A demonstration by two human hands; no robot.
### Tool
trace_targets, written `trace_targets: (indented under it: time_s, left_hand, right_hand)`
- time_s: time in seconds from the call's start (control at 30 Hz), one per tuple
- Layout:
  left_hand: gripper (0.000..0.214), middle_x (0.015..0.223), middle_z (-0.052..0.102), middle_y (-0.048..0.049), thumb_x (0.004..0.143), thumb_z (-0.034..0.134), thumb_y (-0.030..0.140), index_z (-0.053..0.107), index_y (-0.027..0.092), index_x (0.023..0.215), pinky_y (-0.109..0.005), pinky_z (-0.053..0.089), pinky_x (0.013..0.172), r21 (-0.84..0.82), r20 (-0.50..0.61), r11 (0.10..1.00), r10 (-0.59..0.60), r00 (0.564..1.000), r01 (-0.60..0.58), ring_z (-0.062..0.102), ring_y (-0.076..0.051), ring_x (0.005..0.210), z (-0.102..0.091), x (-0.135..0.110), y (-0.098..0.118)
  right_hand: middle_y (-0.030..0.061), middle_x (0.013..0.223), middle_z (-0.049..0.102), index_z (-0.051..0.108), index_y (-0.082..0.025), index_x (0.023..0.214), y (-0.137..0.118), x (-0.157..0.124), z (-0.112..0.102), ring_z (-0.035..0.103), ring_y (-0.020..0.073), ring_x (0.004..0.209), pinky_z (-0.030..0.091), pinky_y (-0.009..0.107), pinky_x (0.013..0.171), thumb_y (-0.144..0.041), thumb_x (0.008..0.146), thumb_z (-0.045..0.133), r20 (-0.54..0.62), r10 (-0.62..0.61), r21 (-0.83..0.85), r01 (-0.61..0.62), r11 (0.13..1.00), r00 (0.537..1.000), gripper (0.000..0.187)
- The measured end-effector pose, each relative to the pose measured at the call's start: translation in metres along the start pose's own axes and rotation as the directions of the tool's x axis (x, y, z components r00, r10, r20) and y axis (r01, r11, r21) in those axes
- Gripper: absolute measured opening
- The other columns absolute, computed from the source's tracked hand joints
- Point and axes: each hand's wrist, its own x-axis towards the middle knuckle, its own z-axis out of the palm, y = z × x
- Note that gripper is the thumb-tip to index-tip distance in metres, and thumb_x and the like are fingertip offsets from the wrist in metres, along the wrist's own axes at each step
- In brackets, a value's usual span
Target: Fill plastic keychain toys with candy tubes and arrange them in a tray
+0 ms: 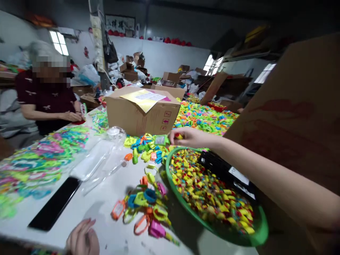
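Note:
My right hand [186, 137] reaches across the far rim of a green bowl [259, 235] full of small wrapped candies. Its fingers pinch a yellow and red candy [178, 136]. My left hand [82, 239] rests at the near edge of the white table [101, 209] with its fingers curled; nothing shows in it. Just right of the left hand lies a cluster of coloured plastic clips [146, 209]. More clips [146, 148] are piled beyond the bowl, close to my right hand.
A black phone [54, 203] lies at the left, clear plastic bags [98, 161] beside it. A cardboard box [142, 109] stands behind the clips. Another person [47, 95] sits at far left. A large cardboard sheet [292, 117] rises at right.

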Motion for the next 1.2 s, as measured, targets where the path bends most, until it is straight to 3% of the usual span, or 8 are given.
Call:
trace_targets:
  time_s: [0.1, 0.2, 0.3, 0.43, 0.63, 0.8, 0.93, 1.2]
  left_hand:
    - [0.010, 0.094, 0.058, -0.0075, 0.081, 0.055, 0.022, 0.057, 0.019, 0.091, -0.040, 0.042, 0.083, -0.195, -0.034, 0.943, -0.279, 0.960, 0.268, 0.055, -0.023, 0.091, -0.027, 0.027, 0.051]
    - [0.031, 0.109, 0.057, -0.0089, 0.087, 0.050, 0.041, 0.055, 0.019, 0.108, -0.038, 0.042, 0.090, -0.574, 0.340, 0.547, -0.518, 0.785, 0.609, 0.054, -0.022, 0.101, -0.058, 0.066, 0.121]
    - [0.062, 0.113, 0.059, -0.0118, 0.080, 0.046, 0.067, 0.051, 0.018, 0.118, -0.040, 0.047, 0.085, -0.536, 0.824, -0.092, -0.271, 0.497, 0.839, 0.058, -0.025, 0.099, -0.083, 0.096, 0.173]
    - [0.066, 0.105, 0.064, -0.0115, 0.074, 0.055, 0.070, 0.057, 0.016, 0.112, -0.038, 0.049, 0.081, -0.296, 0.947, -0.364, 0.006, 0.320, 0.883, 0.059, -0.027, 0.100, -0.106, 0.097, 0.198]
    - [0.042, 0.091, 0.065, -0.0038, 0.067, 0.073, 0.041, 0.058, 0.017, 0.098, -0.032, 0.049, 0.079, -0.362, 0.926, -0.394, -0.254, 0.279, 0.845, 0.061, -0.021, 0.090, -0.114, 0.071, 0.199]
    - [0.021, 0.077, 0.060, 0.0001, 0.070, 0.059, 0.031, 0.051, 0.018, 0.084, -0.028, 0.047, 0.067, -0.474, 0.867, -0.332, -0.336, 0.368, 0.815, 0.059, -0.015, 0.071, -0.117, 0.069, 0.198]
    - [0.020, 0.072, 0.056, 0.0018, 0.071, 0.058, 0.028, 0.049, 0.019, 0.086, -0.026, 0.045, 0.060, -0.479, 0.871, -0.270, -0.266, 0.414, 0.835, 0.054, -0.013, 0.062, -0.123, 0.071, 0.199]
    - [0.029, 0.057, 0.043, 0.0052, 0.078, 0.062, 0.045, 0.051, 0.018, 0.084, -0.021, 0.031, 0.048, -0.405, 0.914, -0.026, -0.047, 0.403, 0.914, 0.038, -0.008, 0.048, -0.136, 0.072, 0.195]
  right_hand:
    - [0.0012, 0.078, 0.064, 0.060, -0.020, 0.077, -0.069, -0.040, 0.046, 0.060, 0.0121, 0.071, 0.048, 0.024, 0.065, -0.020, 0.087, 0.049, 0.034, -0.228, -0.060, 0.230, 0.971, 0.973, 0.015]
    - [0.0044, 0.083, 0.066, 0.062, -0.022, 0.082, -0.111, -0.076, 0.095, 0.061, 0.0143, 0.074, 0.049, 0.026, 0.065, -0.014, 0.091, 0.038, 0.029, -0.347, -0.223, 0.344, 0.912, 0.937, 0.026]
    - [0.0082, 0.095, 0.068, 0.063, -0.022, 0.086, -0.133, -0.102, 0.143, 0.064, 0.0181, 0.082, 0.051, 0.033, 0.072, -0.014, 0.094, 0.037, -0.070, -0.428, -0.447, 0.356, 0.821, 0.901, 0.028]
    - [0.0096, 0.102, 0.069, 0.063, -0.020, 0.094, -0.146, -0.123, 0.195, 0.063, 0.0217, 0.100, 0.053, 0.037, 0.079, -0.014, 0.093, 0.041, -0.084, -0.521, -0.572, 0.387, 0.723, 0.849, 0.022]
    - [0.0109, 0.116, 0.064, 0.059, -0.018, 0.101, -0.144, -0.139, 0.227, 0.054, 0.0260, 0.118, 0.051, 0.044, 0.087, -0.008, 0.091, 0.043, -0.078, -0.550, -0.524, 0.435, 0.732, 0.831, 0.021]
    - [0.0061, 0.092, 0.063, 0.048, -0.024, 0.104, -0.134, -0.158, 0.239, 0.061, 0.0167, 0.082, 0.052, 0.031, 0.070, -0.013, 0.092, 0.041, -0.466, -0.302, -0.112, 0.283, 0.952, 0.832, 0.017]
    - [0.0020, 0.086, 0.050, 0.036, -0.026, 0.104, -0.128, -0.166, 0.254, 0.054, 0.0132, 0.073, 0.048, 0.025, 0.063, -0.027, 0.093, 0.045, -0.581, 0.036, 0.274, 0.154, 0.949, 0.813, 0.014]
    - [0.0040, 0.093, 0.055, 0.051, -0.024, 0.097, -0.136, -0.159, 0.248, 0.055, 0.0153, 0.093, 0.049, 0.027, 0.079, -0.034, 0.088, 0.058, -0.470, 0.013, 0.473, 0.240, 0.848, 0.883, 0.014]
